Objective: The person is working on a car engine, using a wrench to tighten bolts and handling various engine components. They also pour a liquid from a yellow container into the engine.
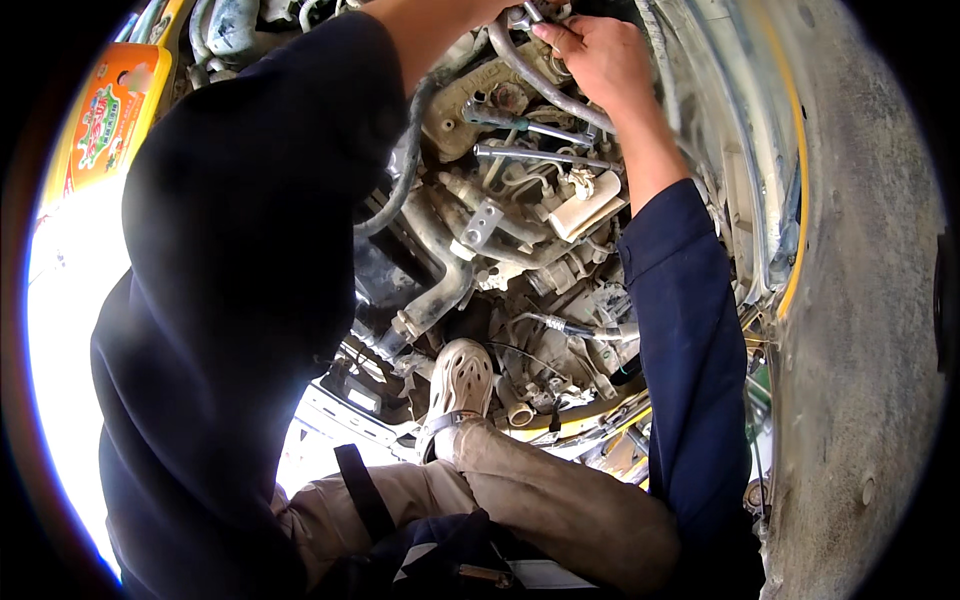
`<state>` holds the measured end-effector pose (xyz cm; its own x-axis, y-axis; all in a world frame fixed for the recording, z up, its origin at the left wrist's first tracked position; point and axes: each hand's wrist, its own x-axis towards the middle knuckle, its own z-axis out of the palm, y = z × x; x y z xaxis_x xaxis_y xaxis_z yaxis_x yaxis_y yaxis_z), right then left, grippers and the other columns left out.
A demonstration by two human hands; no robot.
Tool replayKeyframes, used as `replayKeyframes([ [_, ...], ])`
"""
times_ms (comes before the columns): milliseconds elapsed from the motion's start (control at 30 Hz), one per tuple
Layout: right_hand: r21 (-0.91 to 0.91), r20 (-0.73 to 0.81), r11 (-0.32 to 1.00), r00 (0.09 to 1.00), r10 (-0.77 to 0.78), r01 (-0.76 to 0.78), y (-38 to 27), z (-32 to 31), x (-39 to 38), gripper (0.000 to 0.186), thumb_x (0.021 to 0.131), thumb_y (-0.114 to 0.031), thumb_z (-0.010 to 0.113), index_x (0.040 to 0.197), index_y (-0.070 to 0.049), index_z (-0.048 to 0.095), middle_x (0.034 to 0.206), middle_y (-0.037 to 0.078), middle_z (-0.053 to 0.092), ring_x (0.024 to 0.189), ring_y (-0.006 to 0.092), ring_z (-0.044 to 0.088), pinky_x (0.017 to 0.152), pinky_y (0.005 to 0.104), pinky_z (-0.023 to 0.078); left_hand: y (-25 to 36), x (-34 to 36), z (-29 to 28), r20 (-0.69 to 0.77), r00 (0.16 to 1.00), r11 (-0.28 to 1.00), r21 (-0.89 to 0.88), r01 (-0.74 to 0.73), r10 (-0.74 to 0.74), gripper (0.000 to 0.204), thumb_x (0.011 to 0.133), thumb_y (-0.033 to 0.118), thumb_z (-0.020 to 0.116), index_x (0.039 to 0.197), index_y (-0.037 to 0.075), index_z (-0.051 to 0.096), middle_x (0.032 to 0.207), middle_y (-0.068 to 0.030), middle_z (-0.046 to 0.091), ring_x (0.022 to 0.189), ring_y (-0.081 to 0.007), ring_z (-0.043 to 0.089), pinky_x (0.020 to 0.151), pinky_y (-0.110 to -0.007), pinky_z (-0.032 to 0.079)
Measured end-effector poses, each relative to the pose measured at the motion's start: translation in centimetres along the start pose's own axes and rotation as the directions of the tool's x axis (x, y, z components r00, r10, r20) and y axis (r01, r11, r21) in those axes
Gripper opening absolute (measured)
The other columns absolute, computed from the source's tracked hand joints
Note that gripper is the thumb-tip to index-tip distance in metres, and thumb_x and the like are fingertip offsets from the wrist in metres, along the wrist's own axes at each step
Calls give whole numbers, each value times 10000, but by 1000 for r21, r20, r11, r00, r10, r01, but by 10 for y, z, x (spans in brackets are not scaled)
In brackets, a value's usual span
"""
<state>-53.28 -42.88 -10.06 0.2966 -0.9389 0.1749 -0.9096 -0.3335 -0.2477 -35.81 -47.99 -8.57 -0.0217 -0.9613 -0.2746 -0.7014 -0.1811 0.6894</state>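
Note:
At the top edge, over a dirty engine, my right hand [608, 62] is closed, thumb and fingers pinched by a short shiny metal piece [535, 12] whose kind I cannot make out. My left hand [488, 8] reaches the same spot from the left; the frame's edge cuts off its fingers. A grey rubber hose [540, 82] curves just below both hands. Under it, a ratchet [530, 123] with a dark green grip lies across the engine. Beside that rests a long steel bar [545, 156]. A cream-coloured folded piece [587, 206] sits near my right wrist.
A metal bracket with holes [482, 224] and thick pipes [440, 295] fill the middle. My foot in a beige clog [463, 375] stands in the engine bay. An orange and yellow container [105, 120] is at far left, a dusty body panel [865, 300] at right.

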Motion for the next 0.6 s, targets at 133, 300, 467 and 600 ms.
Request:
replayKeyframes([
  [133,0,34,999,999,39,-39,5,-1,-1,471,900,-545,695,849,-85,781,692,102,712,676,298,694,656,417,519,8,-6,-4,-31,994,982,-163,98,-105,430,694,363,793,987,47,791,1004,-173,765,990,-279,744,836,-364,589],
  [300,-14,9,999,999,-41,41,-2,10,-4,460,914,-509,685,804,-67,755,685,177,663,669,388,647,646,467,507,-10,6,7,-68,996,993,-101,52,-60,432,683,313,781,981,2,779,1017,-213,756,981,-302,746,831,-384,596],
  [467,-130,15,983,991,-130,131,-5,12,-2,495,903,-506,675,710,-54,733,667,178,676,670,389,687,638,478,551,-8,-5,10,-191,978,980,-196,47,-85,435,735,259,721,1080,-5,752,1036,-232,747,940,-323,750,807,-406,602],
  [600,-79,-40,986,988,-149,146,-11,8,-5,404,930,-446,645,809,-81,770,733,198,693,715,412,691,654,508,540,-1,-14,8,-260,965,962,-270,-26,-46,427,759,213,686,1118,-14,732,1015,-241,743,916,-352,746,778,-420,604],
])
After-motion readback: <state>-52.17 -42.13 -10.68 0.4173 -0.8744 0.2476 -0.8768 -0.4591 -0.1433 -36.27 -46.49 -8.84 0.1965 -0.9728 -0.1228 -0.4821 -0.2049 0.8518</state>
